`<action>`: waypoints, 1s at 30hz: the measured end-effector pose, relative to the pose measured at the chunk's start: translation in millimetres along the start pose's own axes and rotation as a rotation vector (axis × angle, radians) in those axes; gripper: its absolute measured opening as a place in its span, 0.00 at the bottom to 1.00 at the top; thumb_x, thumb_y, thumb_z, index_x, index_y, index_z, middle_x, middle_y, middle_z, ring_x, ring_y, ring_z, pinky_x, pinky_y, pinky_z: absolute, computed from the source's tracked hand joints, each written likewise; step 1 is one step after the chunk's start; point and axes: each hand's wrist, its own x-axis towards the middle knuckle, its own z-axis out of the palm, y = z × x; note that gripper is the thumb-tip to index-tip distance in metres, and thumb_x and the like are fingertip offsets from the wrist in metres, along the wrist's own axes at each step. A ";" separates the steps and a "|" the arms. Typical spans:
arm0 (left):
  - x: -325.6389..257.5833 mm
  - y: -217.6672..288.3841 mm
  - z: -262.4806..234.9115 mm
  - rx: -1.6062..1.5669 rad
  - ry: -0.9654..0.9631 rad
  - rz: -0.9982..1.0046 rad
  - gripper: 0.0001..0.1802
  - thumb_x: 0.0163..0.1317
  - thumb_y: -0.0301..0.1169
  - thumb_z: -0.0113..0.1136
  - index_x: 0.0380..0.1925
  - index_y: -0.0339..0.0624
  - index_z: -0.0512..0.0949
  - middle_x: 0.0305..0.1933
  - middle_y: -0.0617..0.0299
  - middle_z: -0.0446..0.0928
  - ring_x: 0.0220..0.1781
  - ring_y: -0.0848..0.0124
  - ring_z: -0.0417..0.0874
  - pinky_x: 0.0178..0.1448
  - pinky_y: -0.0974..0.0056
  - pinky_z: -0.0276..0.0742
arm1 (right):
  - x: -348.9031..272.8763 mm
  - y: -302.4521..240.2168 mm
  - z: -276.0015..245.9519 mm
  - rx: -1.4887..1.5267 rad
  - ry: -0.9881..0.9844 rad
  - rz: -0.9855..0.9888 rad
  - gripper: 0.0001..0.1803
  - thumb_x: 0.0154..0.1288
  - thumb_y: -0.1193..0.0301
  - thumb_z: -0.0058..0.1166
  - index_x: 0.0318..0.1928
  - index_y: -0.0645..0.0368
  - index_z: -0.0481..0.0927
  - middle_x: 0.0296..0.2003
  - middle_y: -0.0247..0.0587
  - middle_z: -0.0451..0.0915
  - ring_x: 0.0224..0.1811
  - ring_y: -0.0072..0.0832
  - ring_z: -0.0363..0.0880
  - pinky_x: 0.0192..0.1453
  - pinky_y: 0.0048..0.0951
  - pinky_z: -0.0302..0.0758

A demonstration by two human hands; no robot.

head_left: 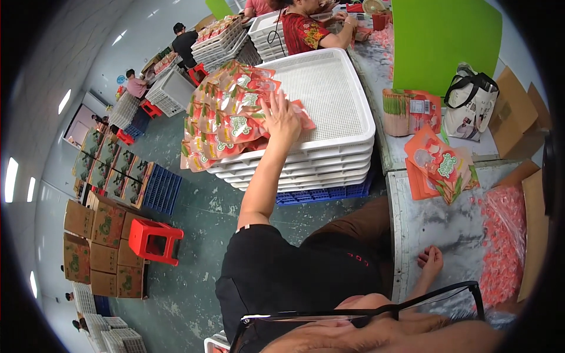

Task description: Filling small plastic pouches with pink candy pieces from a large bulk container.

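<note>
A: Where's the pouch (pixel 305 117) being worked?

B: On the white tray (pixel 323 82), partly under the left hand (pixel 281 120), its reddish edge showing at about three o'clock from the knuckles.

A: How would you do this step well?

B: I'd lay each pouch flat and lap it evenly over its neighbour, settling it with spread fingers rather than pushing hard; glossy film like that probably slides. I'd keep the rows inside the rim too, since the laid pouches (pixel 226 117) seem to overhang the tray's edge toward eight o'clock.

A: And the grip?

B: Left palm down, fingers spread and resting on top; I see nothing pinched. So the pouch sits beneath that hand and out to three, with the laid rows at nine to ten and bare mesh at one.

A: The other hand?

B: The right hand (pixel 431 262) is between four and five, at the table (pixel 435 220), fingers half curled. I can't tell whether it holds anything.

A: Farther out?

B: Loose pouches (pixel 441 167) lie on the table between three and four, and red pieces (pixel 500 235) are heaped beyond, at four. Under the tray, around five, more white trays (pixel 329 170) are stacked.
</note>
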 end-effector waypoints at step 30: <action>-39.4 409.9 -92.9 -1.289 -0.443 0.463 0.24 0.57 0.47 0.67 0.39 0.37 0.75 0.43 0.47 0.79 0.46 0.48 0.82 0.49 0.50 0.79 | -18.5 12.9 19.3 -0.038 0.149 -0.221 0.10 0.74 0.71 0.52 0.48 0.63 0.80 0.33 0.38 0.81 0.26 0.23 0.81 0.26 0.26 0.81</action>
